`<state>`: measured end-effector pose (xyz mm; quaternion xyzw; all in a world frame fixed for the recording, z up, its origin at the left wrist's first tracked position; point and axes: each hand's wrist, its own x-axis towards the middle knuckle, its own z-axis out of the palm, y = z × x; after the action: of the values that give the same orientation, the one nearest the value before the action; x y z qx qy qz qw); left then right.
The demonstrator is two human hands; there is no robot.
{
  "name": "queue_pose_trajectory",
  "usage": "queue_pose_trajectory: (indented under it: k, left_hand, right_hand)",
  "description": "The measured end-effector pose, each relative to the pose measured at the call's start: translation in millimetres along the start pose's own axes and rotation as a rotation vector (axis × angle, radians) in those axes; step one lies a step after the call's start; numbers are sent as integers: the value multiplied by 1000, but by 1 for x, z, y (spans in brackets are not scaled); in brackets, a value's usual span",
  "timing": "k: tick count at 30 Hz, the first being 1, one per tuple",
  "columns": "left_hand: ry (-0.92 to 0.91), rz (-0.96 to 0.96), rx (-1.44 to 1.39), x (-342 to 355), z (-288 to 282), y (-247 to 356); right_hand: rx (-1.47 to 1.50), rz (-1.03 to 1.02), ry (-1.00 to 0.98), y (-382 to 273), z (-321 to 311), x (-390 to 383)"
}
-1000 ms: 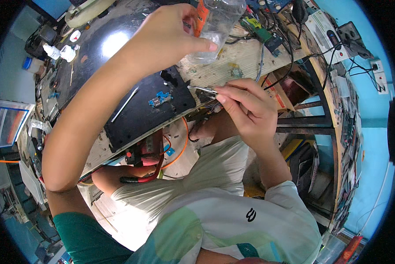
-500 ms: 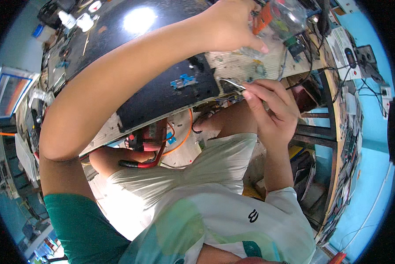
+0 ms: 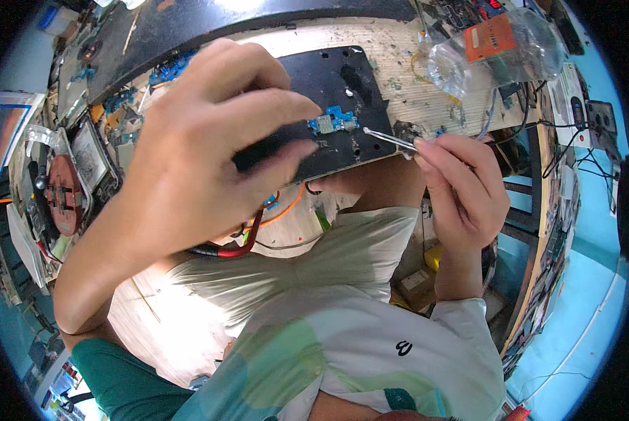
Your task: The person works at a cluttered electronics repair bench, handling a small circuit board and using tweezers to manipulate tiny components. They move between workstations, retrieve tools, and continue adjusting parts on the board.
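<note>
My left hand (image 3: 209, 154), slightly blurred, hangs over the black mat (image 3: 356, 70) with thumb and fingers apart and no object visible between them. Its fingertips are at the left of a small blue circuit board (image 3: 332, 121) on the mat and hide part of the mat. My right hand (image 3: 462, 189) pinches a pair of metal tweezers (image 3: 391, 138), whose whitish tip is just right of the board. A clear plastic bottle with an orange label (image 3: 532, 52) is at the back right of the wooden bench (image 3: 413, 105).
Red tubing (image 3: 248, 238) runs below the bench's front edge. A reddish-brown round tool (image 3: 64, 195) and other clutter lie at the left. More blue boards (image 3: 171, 69) are behind my left hand. Black cables (image 3: 553, 161) hang at the right beside a white boxy device (image 3: 565, 91).
My left hand has let go of the bottle, which is now at the back right, and has come down toward the board. My right hand with the tweezers has moved right.
</note>
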<state>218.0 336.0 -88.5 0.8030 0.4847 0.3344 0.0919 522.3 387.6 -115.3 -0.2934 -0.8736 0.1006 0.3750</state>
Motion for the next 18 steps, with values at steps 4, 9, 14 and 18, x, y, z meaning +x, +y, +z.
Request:
queue_pose_trajectory:
  k: [4,9,14,18]
  left_hand:
    - [41,24,-34,-3,18,-6]
    - [54,15,-29,-2,20,-7]
    - [54,76,-31,-3,22,-13]
    - [91,196,0,1,28,-17]
  right_hand:
    - [-61,-135,-22,9,2,2]
    - [-53,-179,-30,12,5,0]
    - [-50,-182,-59,15,8,1]
    - [-96,-229,-41,15,11,1]
